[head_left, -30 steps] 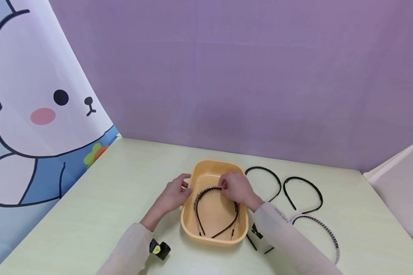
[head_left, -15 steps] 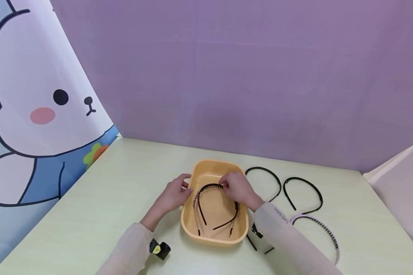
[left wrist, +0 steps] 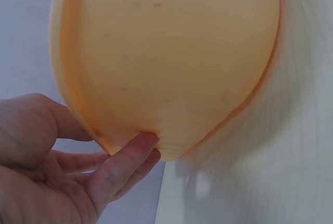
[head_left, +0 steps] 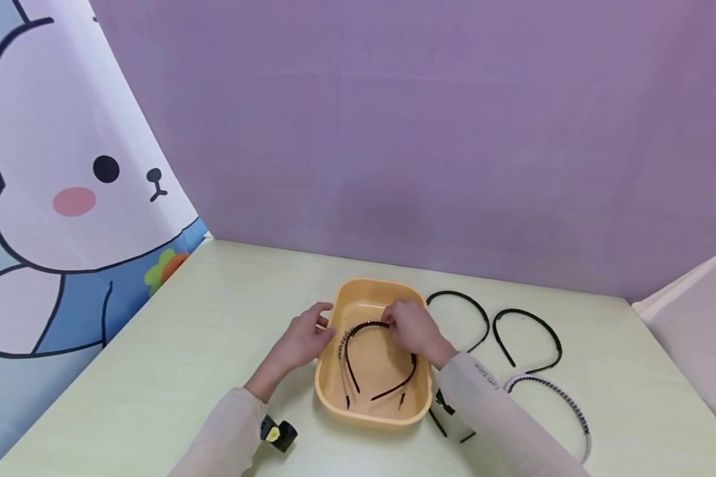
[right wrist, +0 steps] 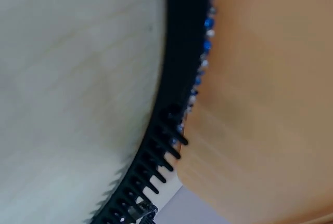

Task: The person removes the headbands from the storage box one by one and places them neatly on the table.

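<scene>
An orange plastic basin [head_left: 374,421] stands on the table, its wall filling much of the left wrist view. My left hand [head_left: 303,339] grips its left rim, thumb on the inner side and fingers along the outer wall [left wrist: 130,161]. Inside the basin, my right hand [head_left: 413,326] pinches the top of a black toothed headband [head_left: 349,361], its ends pointing toward me. A second, light-coloured headband [head_left: 342,374] lies partly under it. Close up in the right wrist view, a black toothed headband [right wrist: 171,73] with blue and clear stones appears; the right hand is out of that view.
To the right lie two black headbands, one [head_left: 483,310] near the basin and another [head_left: 557,338] farther out. A pale and black one [head_left: 573,403] rests nearer me. Another dark headband [head_left: 438,425] is partly hidden under my right sleeve [head_left: 501,411]. A purple backdrop rises behind the table.
The black headband in my right hand has shifted slightly, its ends moving up and away from the basin's near wall. My left hand keeps its place on the rim.
</scene>
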A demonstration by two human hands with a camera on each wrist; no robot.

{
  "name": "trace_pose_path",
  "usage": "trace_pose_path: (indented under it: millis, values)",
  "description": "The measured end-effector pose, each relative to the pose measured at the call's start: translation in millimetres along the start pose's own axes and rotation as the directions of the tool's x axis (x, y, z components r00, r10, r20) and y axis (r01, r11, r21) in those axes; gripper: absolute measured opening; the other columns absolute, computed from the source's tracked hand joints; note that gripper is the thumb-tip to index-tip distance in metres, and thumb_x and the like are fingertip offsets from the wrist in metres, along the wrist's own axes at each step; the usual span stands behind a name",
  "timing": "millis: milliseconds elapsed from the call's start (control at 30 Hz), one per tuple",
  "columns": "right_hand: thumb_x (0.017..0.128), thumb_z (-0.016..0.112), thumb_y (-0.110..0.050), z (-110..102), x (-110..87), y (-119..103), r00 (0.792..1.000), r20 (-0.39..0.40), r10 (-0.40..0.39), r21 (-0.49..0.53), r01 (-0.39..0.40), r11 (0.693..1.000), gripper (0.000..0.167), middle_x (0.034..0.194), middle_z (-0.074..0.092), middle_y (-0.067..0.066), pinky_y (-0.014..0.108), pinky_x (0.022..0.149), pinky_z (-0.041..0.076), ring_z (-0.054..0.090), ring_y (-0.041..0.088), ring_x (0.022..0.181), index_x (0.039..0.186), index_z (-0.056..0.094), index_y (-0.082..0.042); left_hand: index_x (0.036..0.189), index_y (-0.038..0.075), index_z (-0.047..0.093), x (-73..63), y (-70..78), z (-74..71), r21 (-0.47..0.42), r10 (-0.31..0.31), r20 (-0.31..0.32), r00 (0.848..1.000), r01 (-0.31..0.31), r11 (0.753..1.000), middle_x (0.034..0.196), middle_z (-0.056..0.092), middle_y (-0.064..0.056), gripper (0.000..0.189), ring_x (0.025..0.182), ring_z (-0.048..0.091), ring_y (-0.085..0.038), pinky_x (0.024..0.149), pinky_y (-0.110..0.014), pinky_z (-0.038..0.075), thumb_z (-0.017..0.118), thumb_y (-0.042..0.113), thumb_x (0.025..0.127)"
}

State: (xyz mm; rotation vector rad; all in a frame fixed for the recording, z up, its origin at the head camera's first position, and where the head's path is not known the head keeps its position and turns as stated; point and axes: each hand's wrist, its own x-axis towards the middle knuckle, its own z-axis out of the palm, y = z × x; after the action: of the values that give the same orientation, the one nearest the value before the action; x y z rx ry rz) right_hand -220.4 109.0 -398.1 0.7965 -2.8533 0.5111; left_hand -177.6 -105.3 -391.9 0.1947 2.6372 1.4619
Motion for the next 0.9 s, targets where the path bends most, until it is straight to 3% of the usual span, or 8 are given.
trace_pose_path:
  millis: [633,900]
  values:
    - [0.08,0.059,0.01,-5.4,4.2,2.7,1.0,0.023,0.002,0.059,-0.003,0.998,0.017,0.086,0.07,0.011,0.034,0.069,0.056,0.065,0.022,0.079,0.086,0.071,0.0,0.138,-0.002,0.041,2.3,-1.9,1.1,0.006,-0.008,0.008,1.0,0.008,1.0,0.106,0.062,-0.021,0.048,0.087,0.067,-0.028,0.062,-0.03,0.058,0.055,0.006,0.093]
    - [0.08,0.057,0.011,-5.5,5.7,2.4,1.0,0.019,0.006,0.018,-0.006,1.0,0.019,0.089,0.071,0.014,0.036,0.074,0.057,0.067,0.026,0.085,0.089,0.072,0.003,0.139,-0.003,0.04,1.6,-0.5,1.1,-0.003,-0.002,0.007,1.0,0.002,1.0,0.106,0.062,-0.021,0.048,0.087,0.067,-0.029,0.063,-0.031,0.059,0.055,0.006,0.093]
